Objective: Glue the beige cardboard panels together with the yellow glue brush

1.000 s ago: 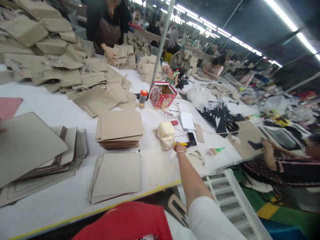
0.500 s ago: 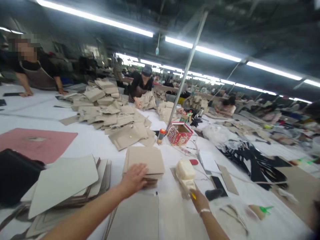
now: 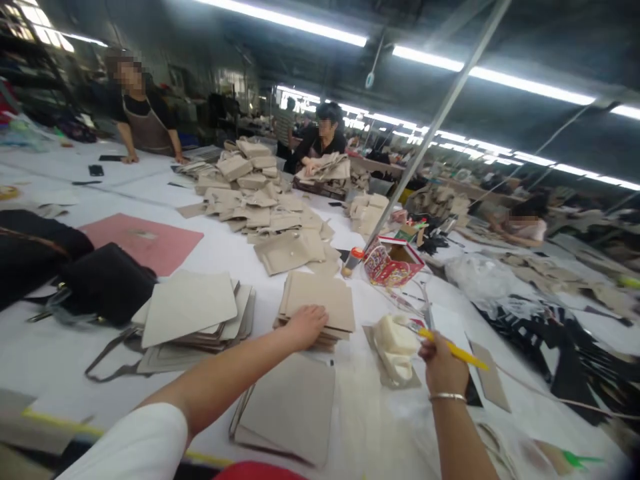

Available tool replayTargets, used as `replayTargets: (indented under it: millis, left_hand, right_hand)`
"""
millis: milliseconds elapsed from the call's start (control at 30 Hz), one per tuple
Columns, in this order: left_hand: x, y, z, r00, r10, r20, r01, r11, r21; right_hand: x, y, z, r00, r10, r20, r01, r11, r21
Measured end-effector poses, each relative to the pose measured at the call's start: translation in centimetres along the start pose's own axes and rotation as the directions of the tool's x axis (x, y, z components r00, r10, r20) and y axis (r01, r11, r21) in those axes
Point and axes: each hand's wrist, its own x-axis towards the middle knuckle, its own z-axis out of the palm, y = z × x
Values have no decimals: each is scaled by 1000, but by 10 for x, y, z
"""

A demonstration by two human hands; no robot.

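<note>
My left hand (image 3: 306, 327) lies flat, fingers stretched out, on a stack of beige panels (image 3: 320, 290). My right hand (image 3: 443, 365) is closed around a yellow-handled brush (image 3: 460, 355). The brush's tip points left, at the top of a cream-coloured plastic container (image 3: 397, 337); whether it touches the inside cannot be made out. Under the container lies a beige piece of board (image 3: 413, 381). Nearer to me, below my left hand, is another pile of larger beige panels (image 3: 290, 407). Left of my left forearm sits a pile of pale rounded panels (image 3: 193, 303).
A heap of beige pieces (image 3: 265, 200) covers the table's middle. A red patterned box (image 3: 393, 263) and an orange-capped jar (image 3: 353, 261) stand by a metal pole (image 3: 435, 127). Black bags (image 3: 107, 283) and a pink sheet (image 3: 145, 241) lie left. Two co-workers (image 3: 147, 123) stand across the table.
My right hand has lifted the brush from low beside the container to its top, and the yellow handle now shows fully. My left hand stays on the stack. The view has swung left.
</note>
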Motion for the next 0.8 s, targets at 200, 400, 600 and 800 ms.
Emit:
replayTargets:
  millis: [200, 400, 600, 800]
  left_hand:
    - [-2, 18, 15, 997, -73, -18, 74, 996, 44]
    - [-4, 15, 26, 995, -76, -58, 78, 997, 25]
    - [-4, 18, 30, 993, -92, -73, 94, 995, 21]
    - [-3, 23, 31, 994, -107, -19, 107, 994, 8]
  right_hand:
    - [-36, -30, 139, 856, 32, 517, -84, 993, 78]
    - [-58, -28, 210, 634, 59, 771, -8, 998, -70]
    - [-46, -21, 223, 512, 112, 852, 71, 983, -172]
    - [-33, -21, 233, 454, 99, 885, 106, 981, -164]
